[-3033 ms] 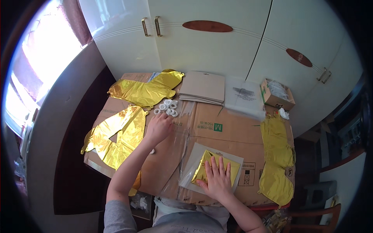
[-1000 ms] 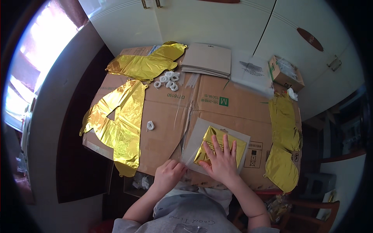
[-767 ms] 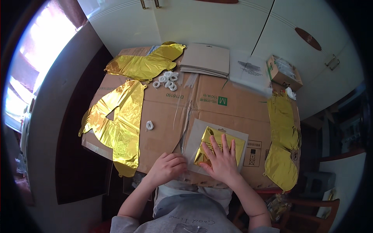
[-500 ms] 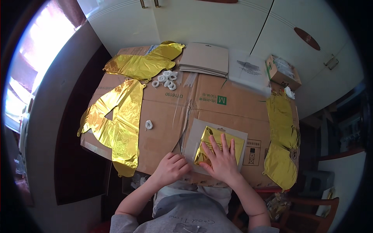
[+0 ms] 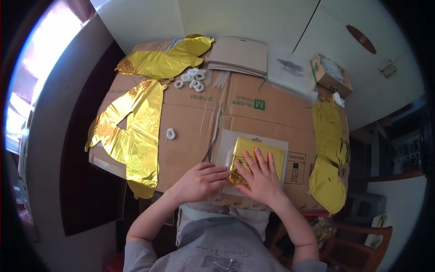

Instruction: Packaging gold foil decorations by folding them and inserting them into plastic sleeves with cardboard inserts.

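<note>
A folded gold foil balloon (image 5: 242, 144) lies on a grey card (image 5: 224, 145) near the front edge of the cardboard-covered table. Pressed flat on the foil is my right hand (image 5: 262, 180), fingers spread. My left hand (image 5: 203, 182) is at the card's left side, its fingers stretched toward the foil's left edge; their tips look close to or touching it. A clear plastic film seems to show beside the foil. To the left, a gold foil balloon shaped like a four (image 5: 144, 124) is laid out flat.
Another gold balloon (image 5: 156, 63) lies far left, and one (image 5: 328, 136) at the right edge. White ribbon rolls (image 5: 195, 84), a single roll (image 5: 170, 133), thin clear straws (image 5: 221, 79), stacked grey cards (image 5: 238, 53), clear bags (image 5: 290, 75) and a small box (image 5: 344, 86) are around.
My left hand has moved right, from a curled pose to stretched fingers by the foil's left edge. My right hand stays on the foil. The whole view has shifted slightly.
</note>
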The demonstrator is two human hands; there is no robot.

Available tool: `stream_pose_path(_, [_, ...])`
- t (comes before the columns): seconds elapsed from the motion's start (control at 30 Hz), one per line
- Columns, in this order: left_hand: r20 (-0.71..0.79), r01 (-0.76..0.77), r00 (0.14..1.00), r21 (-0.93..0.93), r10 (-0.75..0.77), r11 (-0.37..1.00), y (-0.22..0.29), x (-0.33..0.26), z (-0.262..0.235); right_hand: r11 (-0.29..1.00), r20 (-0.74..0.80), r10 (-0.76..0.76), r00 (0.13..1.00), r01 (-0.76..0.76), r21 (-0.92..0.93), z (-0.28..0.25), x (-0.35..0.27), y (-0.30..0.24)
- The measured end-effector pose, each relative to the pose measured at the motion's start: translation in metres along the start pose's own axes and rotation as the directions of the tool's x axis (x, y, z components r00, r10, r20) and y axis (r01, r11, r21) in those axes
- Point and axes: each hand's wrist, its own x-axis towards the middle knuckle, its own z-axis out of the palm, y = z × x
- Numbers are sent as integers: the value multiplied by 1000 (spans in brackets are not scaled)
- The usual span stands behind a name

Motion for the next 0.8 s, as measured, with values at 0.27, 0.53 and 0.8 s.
stream_pose_path(0.27, [74, -17, 997, -115, 26, 993, -12, 3, -4, 963, -176, -89, 980, 130, 234, 5, -17, -61])
stream_pose_path(0.53, [150, -33, 987, -132, 53, 991, -21, 1, -7, 942, -160, 148, 976, -89, 325, 26, -2, -110])
stream_pose_path(0.8, [150, -76, 985, -97, 90, 992, -25, -1, -4, 976, -75, 162, 984, -149, 157, 28, -1, -120])
